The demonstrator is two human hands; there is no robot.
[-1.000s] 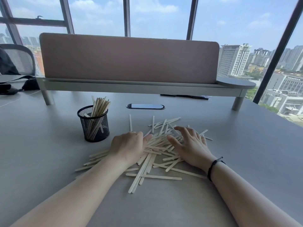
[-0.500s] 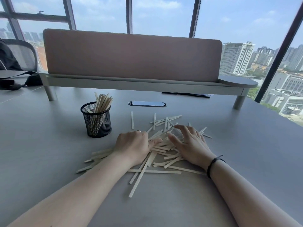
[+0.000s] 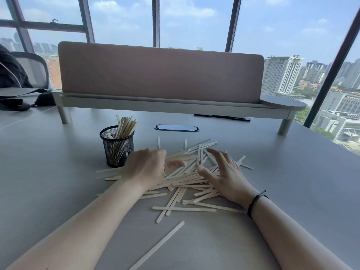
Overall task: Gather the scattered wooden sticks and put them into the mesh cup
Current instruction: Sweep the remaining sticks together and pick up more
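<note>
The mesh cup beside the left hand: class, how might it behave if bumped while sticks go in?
The mesh cup looks light, so a nudge would probably slide it. Its sticks lean right and rise above the rim, so it may tip that way.

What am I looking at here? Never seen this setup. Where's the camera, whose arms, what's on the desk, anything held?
No machine here: a person works with two bare hands. The single camera sits on their head, looking forward and down, so the arms enter from the bottom of the picture. The left hand and right hand both rest on a loose pile of flat wooden sticks spread over a grey table. The left hand is curled over some sticks, the right lies spread; neither has lifted any. A black mesh cup stands just left of the pile, already holding a bundle of sticks upright. One stray stick lies nearer the camera. Behind are a screen and windows.
</note>
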